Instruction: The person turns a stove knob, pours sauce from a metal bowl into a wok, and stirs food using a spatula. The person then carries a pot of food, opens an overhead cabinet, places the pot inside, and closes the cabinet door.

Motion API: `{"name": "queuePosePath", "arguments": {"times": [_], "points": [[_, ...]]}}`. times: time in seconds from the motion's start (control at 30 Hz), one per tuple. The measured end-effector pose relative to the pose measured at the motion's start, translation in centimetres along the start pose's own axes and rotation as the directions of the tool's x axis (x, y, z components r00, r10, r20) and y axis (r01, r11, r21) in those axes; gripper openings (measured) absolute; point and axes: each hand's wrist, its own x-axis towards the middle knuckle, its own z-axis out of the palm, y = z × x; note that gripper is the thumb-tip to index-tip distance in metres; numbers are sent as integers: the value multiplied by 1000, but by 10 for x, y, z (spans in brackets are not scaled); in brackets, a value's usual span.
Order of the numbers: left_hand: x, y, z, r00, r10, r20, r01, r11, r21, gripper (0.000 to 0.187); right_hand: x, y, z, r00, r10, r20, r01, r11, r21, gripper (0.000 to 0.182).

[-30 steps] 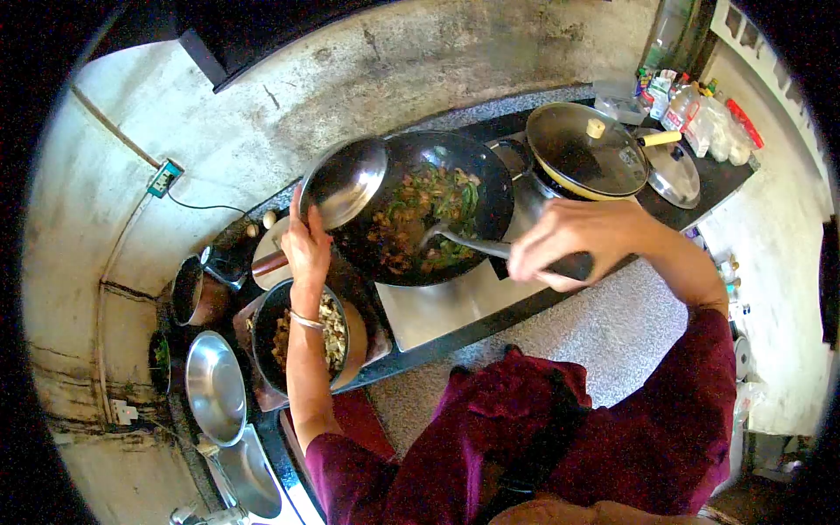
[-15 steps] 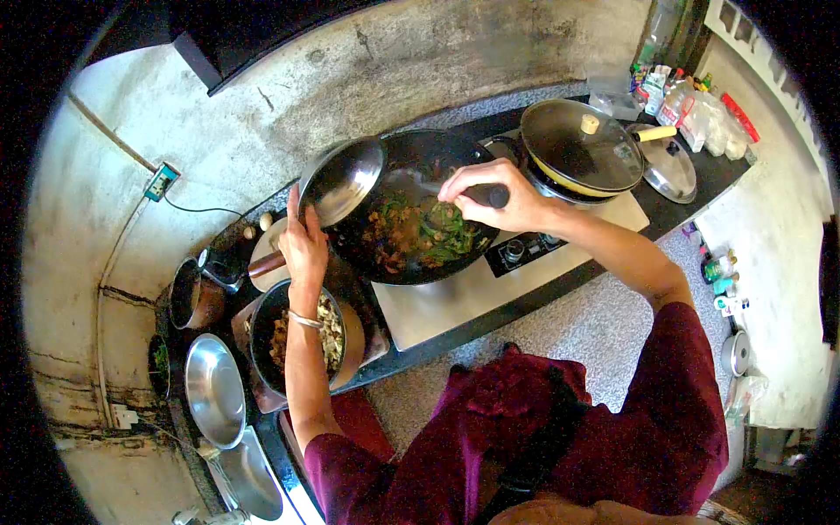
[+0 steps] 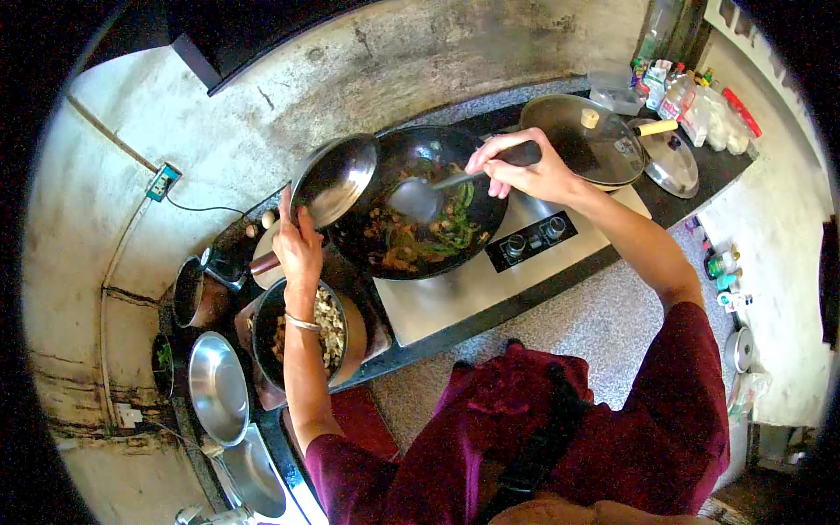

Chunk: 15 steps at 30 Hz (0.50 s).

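My left hand [image 3: 299, 251] grips the edge of a shiny metal bowl [image 3: 341, 185], which it holds tilted at the left rim of the black wok [image 3: 486, 203]. My right hand [image 3: 534, 169] is closed around the dark handle of a spatula [image 3: 416, 199]. The spatula's broad grey blade rests over the cooking food [image 3: 420, 234], a mix of green strips and brown pieces. Below my left wrist stands a deep pot [image 3: 353, 337] with pale and brown chopped pieces inside.
Right of the wok sits a glass-lidded pan [image 3: 582, 144] with a yellow handle. Stove knobs [image 3: 534, 241] lie in front. A steel basin [image 3: 217, 394] and sink [image 3: 254, 477] are at lower left. Bottles and bags [image 3: 691, 109] crowd the far right end.
The spatula blade has come into clear view over the wok's middle, and my right hand has moved up and right. The wok and the bowl have shifted slightly.
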Motion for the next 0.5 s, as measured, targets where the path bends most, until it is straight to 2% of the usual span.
{"name": "queuePosePath", "arguments": {"times": [0.17,0.27,0.33,0.4,0.5], "points": [[-1,-6,4,1000,28,3,-28,997,76,40,5,-17,-18,998,33,-55,-44,974,-223,15],[-3,-5,7,1000,-21,12,19,995,100,40,0,-41,-13,994,43,-96,-65,970,-236,15],[-4,0,6,999,-39,26,36,993,114,40,0,-37,-7,995,1,-103,-23,978,-209,15],[-4,8,9,1000,25,-3,-24,999,38,40,2,-19,-1,992,46,-116,-53,997,-59,15],[-4,6,12,1000,14,16,-14,1000,-1,39,1,-7,-1,996,55,-72,-57,998,-27,14]]}}
